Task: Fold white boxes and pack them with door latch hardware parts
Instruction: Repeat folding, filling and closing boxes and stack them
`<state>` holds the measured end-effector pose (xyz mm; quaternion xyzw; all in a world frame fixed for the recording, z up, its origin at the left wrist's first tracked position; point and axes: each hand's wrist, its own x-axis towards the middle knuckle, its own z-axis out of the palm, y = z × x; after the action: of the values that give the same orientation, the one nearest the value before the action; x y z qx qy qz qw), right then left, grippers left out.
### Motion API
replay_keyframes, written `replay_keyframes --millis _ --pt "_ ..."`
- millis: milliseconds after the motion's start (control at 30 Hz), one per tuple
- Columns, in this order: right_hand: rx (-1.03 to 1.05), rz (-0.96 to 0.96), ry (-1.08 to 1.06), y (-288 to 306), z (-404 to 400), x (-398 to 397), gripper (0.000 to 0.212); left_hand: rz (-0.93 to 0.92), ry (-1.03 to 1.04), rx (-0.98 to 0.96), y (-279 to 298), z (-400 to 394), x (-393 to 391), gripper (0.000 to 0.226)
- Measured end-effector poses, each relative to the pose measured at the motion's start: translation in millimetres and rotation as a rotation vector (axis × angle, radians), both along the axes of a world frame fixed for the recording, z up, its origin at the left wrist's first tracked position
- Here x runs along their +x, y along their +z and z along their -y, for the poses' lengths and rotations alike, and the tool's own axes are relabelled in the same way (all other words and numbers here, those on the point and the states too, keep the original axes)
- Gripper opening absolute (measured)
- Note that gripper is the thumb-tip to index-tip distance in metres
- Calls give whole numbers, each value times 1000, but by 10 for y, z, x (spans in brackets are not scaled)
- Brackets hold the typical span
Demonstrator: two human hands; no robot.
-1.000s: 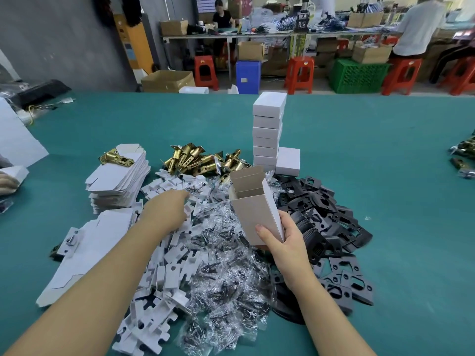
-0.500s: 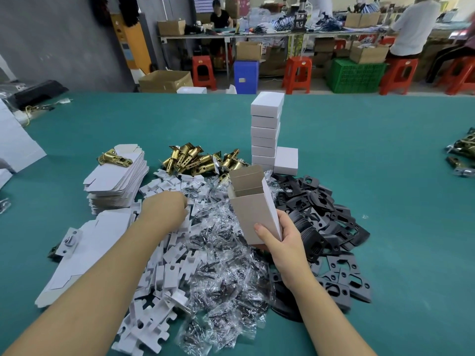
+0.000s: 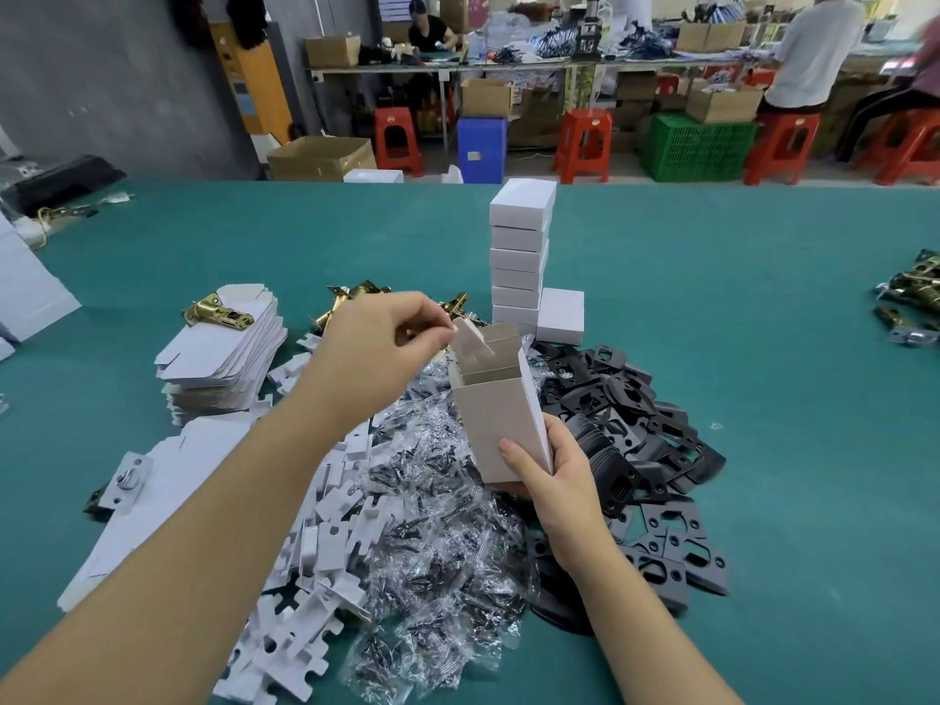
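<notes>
My right hand [image 3: 549, 480] grips the lower end of an open white box [image 3: 496, 419], held upright above the parts pile with its top flaps open. My left hand [image 3: 379, 343] pinches a white cardboard insert [image 3: 470, 340] whose lower end dips into the box mouth. Beneath lie white cardboard inserts [image 3: 315, 592], clear bags of screws [image 3: 437, 552] and black plates [image 3: 636, 440]. Brass latches [image 3: 356, 295] lie behind my left hand, mostly hidden. A stack of flat white boxes [image 3: 224, 358] carries one brass latch [image 3: 216, 311].
A tower of closed white boxes [image 3: 520, 256] stands behind the held box, with one more box [image 3: 559, 318] at its foot. More brass latches [image 3: 915, 297] lie at the right edge of the green table [image 3: 763, 348]. People work at a far bench.
My left hand rose from the pile of white inserts with one pinched and carried it right to the box mouth. My right hand kept the box in place.
</notes>
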<state>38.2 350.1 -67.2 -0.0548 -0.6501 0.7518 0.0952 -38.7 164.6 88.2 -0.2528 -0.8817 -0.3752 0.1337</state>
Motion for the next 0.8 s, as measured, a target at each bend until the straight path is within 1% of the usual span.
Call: replay_keyframes --millis 133,233,367,500,700,800 --pt "-3 -3 13 9 3 5 43 40 0 -155 -79 -129 5 10" --pt "4 -17 38 28 22 19 37 100 -13 -267 -84 -236 8 11" --pt "52 -26 53 30 44 28 37 160 -30 -346 -22 -350 -3 12" --pt "40 -22 51 35 47 33 39 214 -31 -459 34 -418 -12 20" --pt "1 -10 44 32 61 29 40 243 -68 -493 45 -456 -47 24" --pt "-36 1 56 21 67 30 42 227 -76 -517 67 -480 -44 24"
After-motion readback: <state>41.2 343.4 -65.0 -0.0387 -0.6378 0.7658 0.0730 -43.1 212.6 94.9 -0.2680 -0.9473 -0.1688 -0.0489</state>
